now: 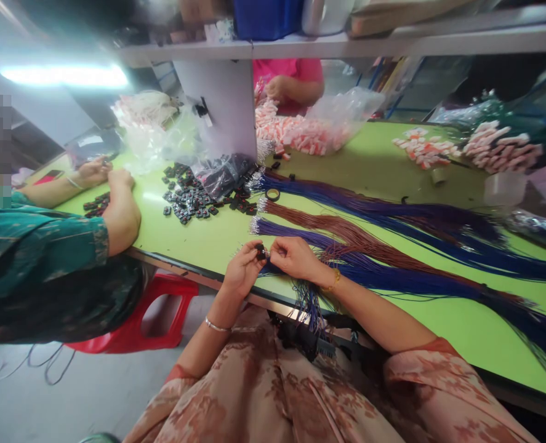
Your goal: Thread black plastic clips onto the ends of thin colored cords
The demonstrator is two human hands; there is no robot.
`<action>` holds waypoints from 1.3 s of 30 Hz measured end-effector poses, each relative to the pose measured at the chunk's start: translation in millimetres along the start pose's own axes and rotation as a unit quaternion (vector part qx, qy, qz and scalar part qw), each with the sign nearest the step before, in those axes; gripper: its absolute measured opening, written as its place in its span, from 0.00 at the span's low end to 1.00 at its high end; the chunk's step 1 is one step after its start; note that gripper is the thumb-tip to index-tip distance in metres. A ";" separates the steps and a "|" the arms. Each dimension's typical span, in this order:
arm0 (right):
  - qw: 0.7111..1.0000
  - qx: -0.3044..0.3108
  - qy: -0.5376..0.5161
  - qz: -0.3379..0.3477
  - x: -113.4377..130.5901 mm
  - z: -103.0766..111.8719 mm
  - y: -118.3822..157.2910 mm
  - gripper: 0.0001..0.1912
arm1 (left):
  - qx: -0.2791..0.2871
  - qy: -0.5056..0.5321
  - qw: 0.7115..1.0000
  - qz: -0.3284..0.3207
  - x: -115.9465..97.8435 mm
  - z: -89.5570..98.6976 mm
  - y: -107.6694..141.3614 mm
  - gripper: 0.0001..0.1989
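My left hand (241, 271) is closed on a small black plastic connector housing (260, 251), just above the table's near edge. My right hand (297, 255) is pinched right beside it, at a thin wire with a shiny metal end that meets the connector. How far the wire sits in the housing is too small to tell. Bundles of brown wires (309, 220) and blue wires (393, 278) stretch across the table to the right, their metal tips toward the left. Loose wire ends (308, 301) hang over the edge below my right hand.
Black connector housings (189, 202) are heaped on the green table (155, 232), near a roll of tape (273, 195). A co-worker's arm (122, 215) rests at left, above a red stool (180, 314). Another person in pink (309, 80) works across the table. A shelf (393, 42) spans overhead.
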State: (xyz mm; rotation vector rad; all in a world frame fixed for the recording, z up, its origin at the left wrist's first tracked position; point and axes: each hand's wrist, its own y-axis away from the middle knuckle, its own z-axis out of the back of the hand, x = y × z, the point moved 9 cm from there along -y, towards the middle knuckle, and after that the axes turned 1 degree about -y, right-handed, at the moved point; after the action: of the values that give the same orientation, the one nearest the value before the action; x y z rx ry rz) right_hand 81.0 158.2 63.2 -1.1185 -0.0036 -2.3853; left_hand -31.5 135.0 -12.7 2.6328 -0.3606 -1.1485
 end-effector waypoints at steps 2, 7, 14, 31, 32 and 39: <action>1.000 0.002 0.001 0.005 0.0 -0.1 0.7 0.08 | 0.004 0.000 1.000 0.000 0.1 -0.3 0.3 0.10; 1.000 0.006 0.003 0.012 1.8 1.0 0.8 0.08 | 0.010 -0.024 1.000 -0.012 -2.1 -0.1 0.8 0.11; 1.000 0.011 -0.015 0.001 -0.8 -2.3 -0.8 0.07 | -0.007 -0.078 0.995 -0.068 -5.0 1.4 1.5 0.17; 0.998 0.042 0.013 0.036 -12.5 -2.0 -11.7 0.10 | -0.035 -0.107 0.991 -0.076 4.3 1.6 -11.1 0.18; 0.999 0.036 0.008 0.033 -18.9 4.9 -20.5 0.10 | -0.033 -0.100 0.992 -0.071 5.9 1.8 -12.9 0.17; 0.962 -0.032 0.216 -0.164 -106.2 55.0 -85.6 0.12 | -0.034 -0.082 0.994 -0.056 10.2 7.1 -20.4 0.18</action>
State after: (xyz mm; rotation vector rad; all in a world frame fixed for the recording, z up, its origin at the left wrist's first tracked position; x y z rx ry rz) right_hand 139.8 291.1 40.6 -0.6387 0.0393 -2.9012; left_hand -27.4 150.0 -30.9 2.5350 -0.2011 -1.3912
